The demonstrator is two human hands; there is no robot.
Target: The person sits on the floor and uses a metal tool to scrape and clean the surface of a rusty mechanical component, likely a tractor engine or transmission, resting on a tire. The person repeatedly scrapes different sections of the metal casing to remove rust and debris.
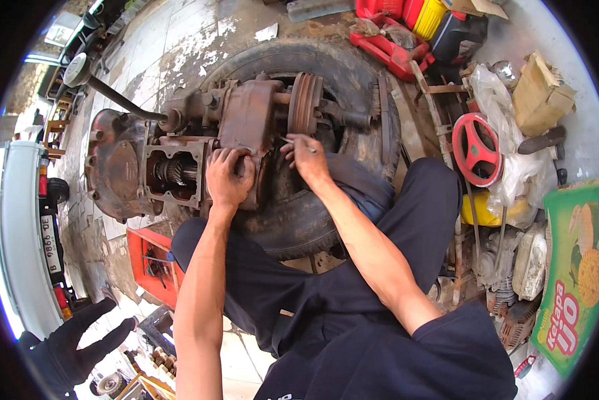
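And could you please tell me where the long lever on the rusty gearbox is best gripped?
Probably by its pale round knob, coming from the left: the dark lever runs out that way, leaving the knob clear of the gearbox.

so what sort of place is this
Probably a vehicle repair workshop, or a yard used as one: there's a rusty gearbox with exposed gears, a large tyre, and a pale vehicle at the left edge.
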